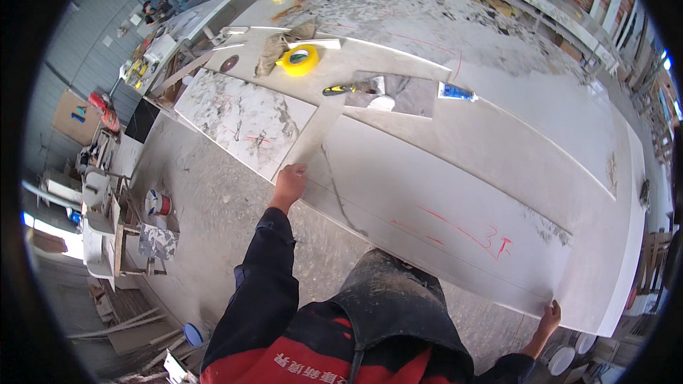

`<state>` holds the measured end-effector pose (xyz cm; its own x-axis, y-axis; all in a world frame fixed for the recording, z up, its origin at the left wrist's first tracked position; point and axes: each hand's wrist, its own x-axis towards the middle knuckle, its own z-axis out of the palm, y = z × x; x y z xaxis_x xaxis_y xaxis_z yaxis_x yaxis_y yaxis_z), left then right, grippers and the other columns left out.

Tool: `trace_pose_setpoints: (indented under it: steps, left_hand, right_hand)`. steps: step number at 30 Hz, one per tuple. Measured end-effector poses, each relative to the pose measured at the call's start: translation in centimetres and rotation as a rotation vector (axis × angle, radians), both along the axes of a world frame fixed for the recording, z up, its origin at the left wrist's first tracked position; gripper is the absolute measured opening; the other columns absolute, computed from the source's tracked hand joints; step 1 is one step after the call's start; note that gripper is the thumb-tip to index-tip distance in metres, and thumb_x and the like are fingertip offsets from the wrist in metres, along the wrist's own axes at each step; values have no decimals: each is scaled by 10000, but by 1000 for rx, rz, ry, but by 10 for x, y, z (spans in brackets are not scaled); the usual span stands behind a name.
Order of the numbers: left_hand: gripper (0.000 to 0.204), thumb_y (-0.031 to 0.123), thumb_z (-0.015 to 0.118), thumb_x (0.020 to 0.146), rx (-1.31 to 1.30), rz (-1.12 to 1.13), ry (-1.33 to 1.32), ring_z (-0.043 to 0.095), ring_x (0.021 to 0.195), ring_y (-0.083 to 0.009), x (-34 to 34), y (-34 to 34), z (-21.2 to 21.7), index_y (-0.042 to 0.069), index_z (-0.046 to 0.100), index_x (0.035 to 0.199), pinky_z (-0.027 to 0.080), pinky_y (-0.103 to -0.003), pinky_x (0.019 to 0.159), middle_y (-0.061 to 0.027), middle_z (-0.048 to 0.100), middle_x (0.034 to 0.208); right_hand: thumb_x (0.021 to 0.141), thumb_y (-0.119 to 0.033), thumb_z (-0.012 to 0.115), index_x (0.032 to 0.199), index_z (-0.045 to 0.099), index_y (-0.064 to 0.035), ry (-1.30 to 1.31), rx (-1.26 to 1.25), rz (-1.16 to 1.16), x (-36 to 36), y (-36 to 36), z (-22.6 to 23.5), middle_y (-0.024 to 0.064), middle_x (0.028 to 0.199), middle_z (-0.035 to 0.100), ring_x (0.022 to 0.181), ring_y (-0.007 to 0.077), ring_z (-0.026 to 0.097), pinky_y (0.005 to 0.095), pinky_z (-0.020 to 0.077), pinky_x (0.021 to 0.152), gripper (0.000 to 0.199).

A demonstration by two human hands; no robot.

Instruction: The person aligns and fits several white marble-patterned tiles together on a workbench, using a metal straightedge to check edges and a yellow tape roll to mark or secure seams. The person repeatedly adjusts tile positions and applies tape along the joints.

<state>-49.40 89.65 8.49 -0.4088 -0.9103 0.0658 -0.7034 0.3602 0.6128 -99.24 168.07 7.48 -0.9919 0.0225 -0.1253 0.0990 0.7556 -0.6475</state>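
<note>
My left hand [290, 182] grips the near left edge of a large white stone slab [441, 185] that lies on the workbench. My right hand [548, 317] holds the same slab's near edge at the far right. The slab carries red marker lines [469, 231] and a thin dark vein [338, 195]. A narrow pale strip [313, 134] lies just beyond my left hand. My dark sleeves and a dusty apron [391, 299] fill the lower middle.
A marbled slab [238, 117] lies to the left on the bench. Farther back sit a yellow tape roll [299, 59], a yellow-handled tool [340, 89], a white cup [381, 103] and a blue tube [455, 92]. A red-and-white bucket [158, 204] stands on the concrete floor.
</note>
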Motion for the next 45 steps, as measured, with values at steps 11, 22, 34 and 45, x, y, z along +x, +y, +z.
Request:
trace_pose_setpoints:
  steps: [11, 22, 34, 45]
  left_hand:
    - [409, 183, 686, 826, -31, 37, -78, 630, 1120, -374, 36, 66, 61, 51, 695, 1212, 497, -453, 991, -189, 691, 1172]
    - [389, 162, 720, 833, -76, 230, 1, 596, 1171, -396, 253, 24, 30, 32, 683, 1197, 463, -452, 1040, -201, 666, 1211]
    - [415, 114, 654, 907, 48, 343, 30, 685, 1014, -261, 450, -193, 28, 16, 645, 1310, 539, -364, 895, -166, 677, 1226]
    - [378, 147, 652, 899, -68, 321, -80, 701, 990, -285, 499, -458, 76, 26, 686, 1256, 541, -365, 904, -178, 700, 1198]
  right_hand:
    - [927, -84, 625, 1311, 646, 27, 192, -75, 222, 4, -129, 56, 169, 1262, 671, 1088, 246, 641, 371, 523, 942, 400]
    - [954, -21, 638, 1201, 685, 17, 66, -413, 819, 247, -480, 116, 78, 1070, 688, 963, 149, 643, 278, 525, 872, 254]
    - [891, -129, 706, 1335, 601, -4, -262, -271, 816, 473, -719, 95, 132, 1121, 660, 893, 198, 650, 324, 536, 805, 473]
    - [863, -119, 689, 1342, 603, -19, -84, 107, 460, 532, -808, 47, 178, 1102, 617, 1011, 315, 642, 405, 526, 899, 497]
